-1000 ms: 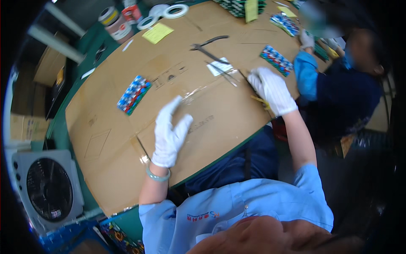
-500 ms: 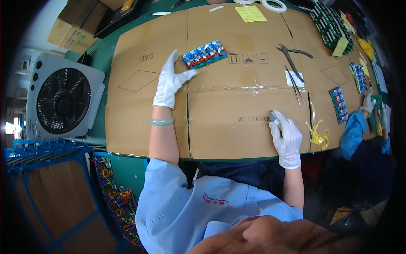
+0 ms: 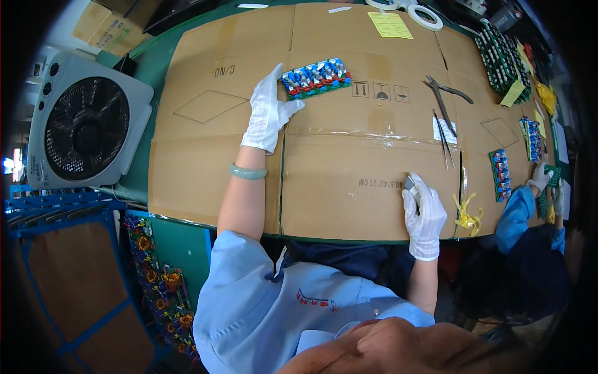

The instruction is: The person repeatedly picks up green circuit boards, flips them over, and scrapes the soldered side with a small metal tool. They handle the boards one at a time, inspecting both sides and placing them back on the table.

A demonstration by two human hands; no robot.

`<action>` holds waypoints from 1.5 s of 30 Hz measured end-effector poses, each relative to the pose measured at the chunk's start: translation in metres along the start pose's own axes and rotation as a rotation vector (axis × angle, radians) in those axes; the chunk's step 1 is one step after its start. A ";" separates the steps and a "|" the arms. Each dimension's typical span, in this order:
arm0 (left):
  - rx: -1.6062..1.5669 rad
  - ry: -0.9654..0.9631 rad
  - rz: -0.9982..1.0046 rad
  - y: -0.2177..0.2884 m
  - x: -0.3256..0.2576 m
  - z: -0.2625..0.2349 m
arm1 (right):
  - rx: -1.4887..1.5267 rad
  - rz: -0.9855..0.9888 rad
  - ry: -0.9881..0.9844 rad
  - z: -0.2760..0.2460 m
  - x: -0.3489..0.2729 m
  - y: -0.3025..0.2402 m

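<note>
A small green circuit board packed with blue, red and silver parts lies tilted on the flattened cardboard. At its left end is my left hand, in a white glove, fingers and thumb spread around the corner; whether the fingertips touch the board, I cannot tell. Near the front edge, my right hand, also gloved, is closed on a small grey object that pokes out by the thumb; its kind is unclear. Beyond that hand rest tweezers and pliers, partly over a white label.
On the left stands a grey box fan. Yellow ties lie at the front right. Another circuit board sits near a co-worker's gloved hand. Stacked green boards, a yellow note and tape rolls are farther back.
The whole view has shifted slightly. My left fingers have come a little closer to the board's left end. My right hand keeps its grip on the small grey object.
</note>
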State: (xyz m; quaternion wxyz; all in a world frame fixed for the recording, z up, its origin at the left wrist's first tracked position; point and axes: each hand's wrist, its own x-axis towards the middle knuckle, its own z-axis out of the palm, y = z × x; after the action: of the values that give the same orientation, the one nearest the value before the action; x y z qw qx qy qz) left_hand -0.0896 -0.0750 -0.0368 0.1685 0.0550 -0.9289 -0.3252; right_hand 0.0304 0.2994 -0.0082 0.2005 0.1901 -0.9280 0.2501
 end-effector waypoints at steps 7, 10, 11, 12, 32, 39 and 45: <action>-0.066 -0.008 -0.017 0.007 0.001 -0.005 | -0.012 -0.007 0.000 0.002 0.001 -0.003; -0.091 0.027 -0.011 0.012 0.000 -0.003 | -0.011 -0.023 0.015 0.002 0.002 -0.003; -0.094 0.041 -0.011 0.012 0.001 -0.001 | -0.010 -0.026 0.020 0.002 0.002 -0.003; -0.099 0.054 -0.010 0.010 0.002 0.002 | -0.010 -0.022 0.019 0.002 0.002 -0.003; -0.622 0.088 0.011 0.017 -0.007 0.015 | 0.018 0.030 -0.022 0.002 -0.002 -0.001; -0.048 0.130 0.243 0.042 -0.011 -0.001 | 0.013 0.032 0.024 0.001 -0.004 0.004; -0.016 -0.091 0.242 0.024 -0.011 0.000 | 0.079 0.015 0.052 0.001 -0.007 0.013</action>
State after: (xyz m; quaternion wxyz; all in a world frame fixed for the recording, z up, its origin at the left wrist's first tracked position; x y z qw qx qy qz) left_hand -0.0792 -0.0537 -0.0248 0.1647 -0.0736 -0.9329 -0.3119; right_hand 0.0305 0.3110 -0.0172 0.2149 0.1843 -0.9132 0.2930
